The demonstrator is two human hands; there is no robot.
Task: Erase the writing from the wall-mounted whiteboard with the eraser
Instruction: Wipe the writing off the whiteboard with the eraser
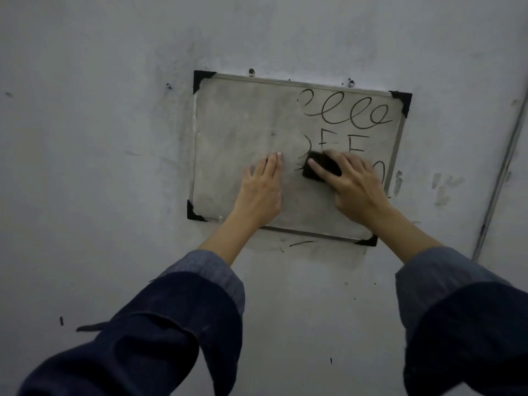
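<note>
Your rolled dark sleeves [183,310] nearest, your right hand [353,181] gripped black eraser [320,167] against whiteboard [243,124] mid-right, over writing [345,112], your left hand [261,190] flat, fingers extended, empty, smudged wall [100,138] around.

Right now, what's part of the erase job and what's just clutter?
In play: grey metal-framed whiteboard; black looped marker writing; black block eraser under right hand; left hand flat on board.
Clutter: wall smudges; wall screws; grey conduit.

Dark navy sleeves [160,332], cuffs rolled back showing lighter blue lining
</note>
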